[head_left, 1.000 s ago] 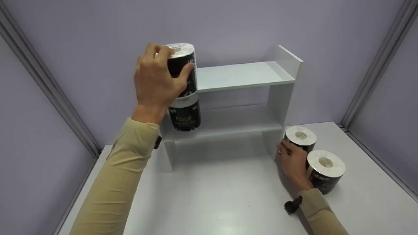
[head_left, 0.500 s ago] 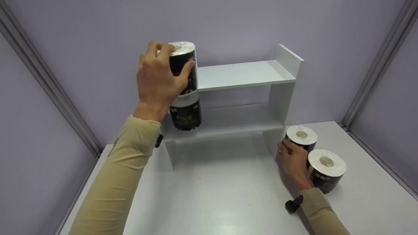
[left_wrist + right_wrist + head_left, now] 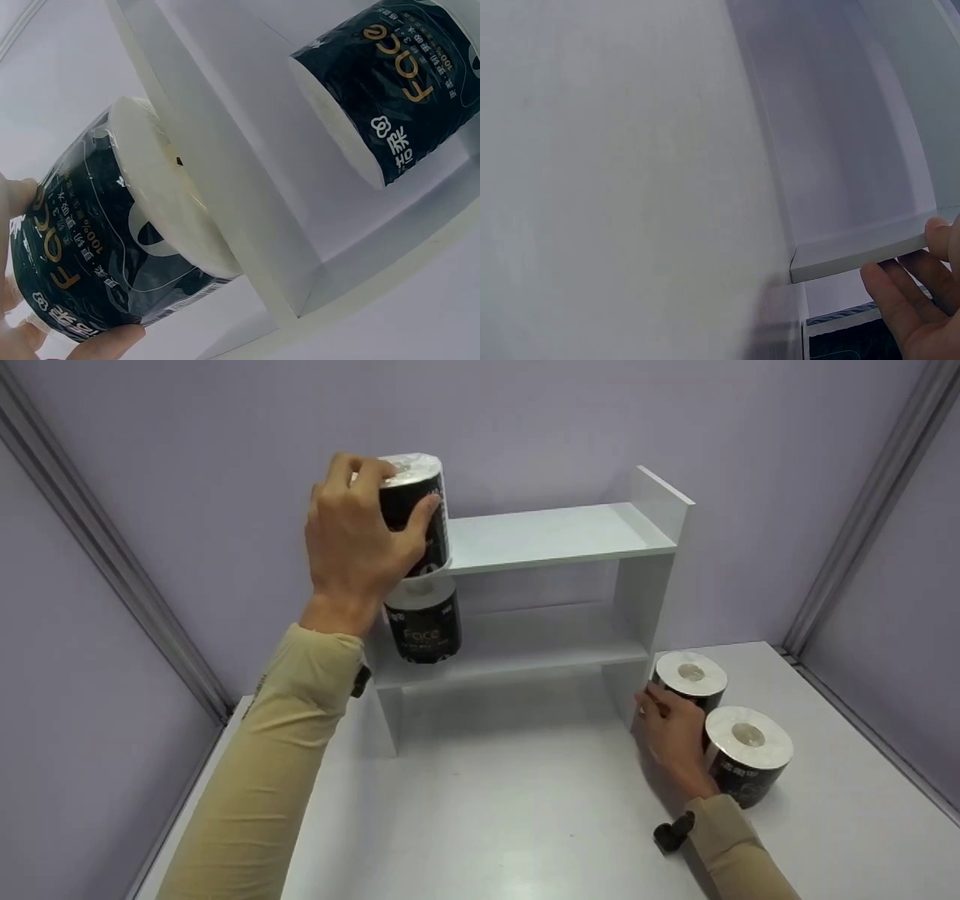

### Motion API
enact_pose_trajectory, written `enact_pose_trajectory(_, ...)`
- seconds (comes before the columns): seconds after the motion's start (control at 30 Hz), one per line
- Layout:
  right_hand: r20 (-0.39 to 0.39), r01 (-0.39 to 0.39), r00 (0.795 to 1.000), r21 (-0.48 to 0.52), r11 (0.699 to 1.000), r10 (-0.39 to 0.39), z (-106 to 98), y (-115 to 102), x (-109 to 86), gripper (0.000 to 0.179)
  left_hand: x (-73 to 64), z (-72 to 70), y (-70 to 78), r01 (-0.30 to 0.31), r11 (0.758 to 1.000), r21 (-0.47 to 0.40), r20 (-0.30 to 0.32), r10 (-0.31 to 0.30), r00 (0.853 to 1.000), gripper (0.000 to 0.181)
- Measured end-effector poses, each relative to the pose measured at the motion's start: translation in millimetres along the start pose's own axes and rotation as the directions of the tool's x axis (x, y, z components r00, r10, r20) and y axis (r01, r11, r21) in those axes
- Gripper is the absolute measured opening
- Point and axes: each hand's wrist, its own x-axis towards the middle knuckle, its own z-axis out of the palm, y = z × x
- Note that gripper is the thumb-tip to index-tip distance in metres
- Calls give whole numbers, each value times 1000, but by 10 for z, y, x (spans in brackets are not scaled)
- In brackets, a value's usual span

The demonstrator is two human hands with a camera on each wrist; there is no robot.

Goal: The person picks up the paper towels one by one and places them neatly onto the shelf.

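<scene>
My left hand (image 3: 360,529) grips an upright toilet paper roll (image 3: 431,536) in a black wrapper at the top left of a white shelf unit (image 3: 555,536), thumb on its front and fingers over its top. In the left wrist view, the held roll's pale base (image 3: 169,187) is right by the shelf edge. A second roll (image 3: 424,630), marked "Face", stands on the middle shelf below. Down at the right, my right hand (image 3: 673,735) pinches the front edge of the unit's side panel (image 3: 859,259) between thumb and fingers, as the right wrist view shows.
Two more rolls stand on the white table to the right: one roll (image 3: 690,675) beside the shelf unit, another roll (image 3: 750,754) nearer, close to my right wrist. The table (image 3: 487,825) stretches in front of the unit. A pale wall (image 3: 525,420) rises behind it.
The roll in my left hand has risen very slightly against the shelf unit. My right hand keeps its hold on the side panel, and the other rolls stay put.
</scene>
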Motion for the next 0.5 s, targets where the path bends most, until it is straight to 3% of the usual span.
enact_pose_trajectory(0.2,10,-18,1000,-24,1000,18,-4,3,4,35,26,9,15,-13,1000,-10,-11,13,1000,53)
enact_pose_trajectory(0.5,26,-53,998,-12,999,53,31,-7,5,36,29,65,-46,18,1000,-14,9,-17,1000,51)
